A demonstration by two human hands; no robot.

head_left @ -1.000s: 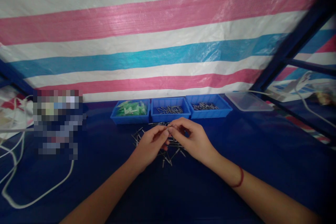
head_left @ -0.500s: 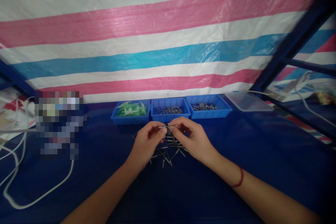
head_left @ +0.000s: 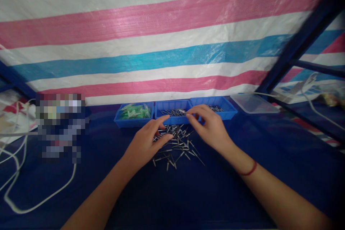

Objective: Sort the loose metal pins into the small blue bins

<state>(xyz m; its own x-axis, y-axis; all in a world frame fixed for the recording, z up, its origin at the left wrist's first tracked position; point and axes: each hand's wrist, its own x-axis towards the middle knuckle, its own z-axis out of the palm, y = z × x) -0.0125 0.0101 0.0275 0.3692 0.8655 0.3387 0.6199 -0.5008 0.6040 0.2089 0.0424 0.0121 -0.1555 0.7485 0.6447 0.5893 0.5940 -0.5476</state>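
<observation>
Fingers apart and with nothing between them, my left hand [head_left: 147, 142] hovers at the left side of a loose pile of metal rivets [head_left: 180, 142] on the dark blue table. My right hand [head_left: 208, 125] is at the front edge of the middle blue bin [head_left: 175, 119], thumb and forefinger pinched together; what they hold, if anything, is too small to make out. Similar metal pieces lie in the middle bin and in the right blue bin [head_left: 229, 114], which my right hand partly covers. The left blue bin [head_left: 132, 123] holds green and clear plastic packets [head_left: 136, 111].
A clear plastic lid [head_left: 254, 104] lies right of the bins. White cables [head_left: 40, 206] loop over the table [head_left: 172, 201] at the left, beside a blurred-out patch. A striped sheet [head_left: 151, 50] hangs behind, between dark blue frame posts.
My hands have come apart from a thin metal piece that both pinched. The left has opened and moved slightly left; the right has moved up and right to the middle bin.
</observation>
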